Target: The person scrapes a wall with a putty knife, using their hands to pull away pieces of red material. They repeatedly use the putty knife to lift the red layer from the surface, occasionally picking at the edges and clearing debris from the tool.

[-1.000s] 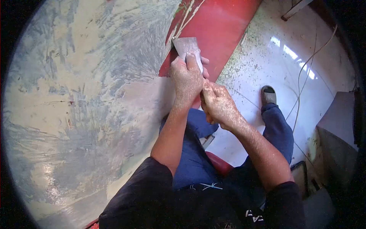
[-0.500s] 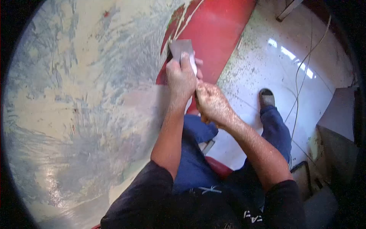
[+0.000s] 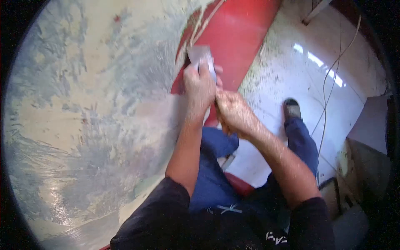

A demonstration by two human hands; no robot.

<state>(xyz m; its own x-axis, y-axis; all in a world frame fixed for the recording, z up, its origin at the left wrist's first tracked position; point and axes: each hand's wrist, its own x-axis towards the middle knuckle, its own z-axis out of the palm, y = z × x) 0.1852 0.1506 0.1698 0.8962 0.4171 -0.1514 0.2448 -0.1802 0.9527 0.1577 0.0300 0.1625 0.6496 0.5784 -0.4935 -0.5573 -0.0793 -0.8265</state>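
A scraper with a flat metal blade (image 3: 199, 53) lies over the boundary between the patchy cream-and-grey surface and a bare red area. Closed around it just below the blade is my left hand (image 3: 201, 88), with the thumb laid on the blade's face. My right hand (image 3: 235, 110) is closed lower down, touching the left one, at the scraper's handle end; the handle itself is mostly hidden by the fingers. Pale dust coats my right hand and forearm.
The patchy surface (image 3: 96, 112) fills the left side, and the red strip (image 3: 233, 37) borders it. Greenish flakes (image 3: 266, 66) litter the white tiled floor (image 3: 266, 121). A thin cable (image 3: 327, 83) crosses the floor at right, near a grey box-like object (image 3: 371, 125). My shoe (image 3: 291, 109) rests on the tiles.
Both hands and the scraper have shifted slightly down and to the right, toward my body. The grip looks the same.
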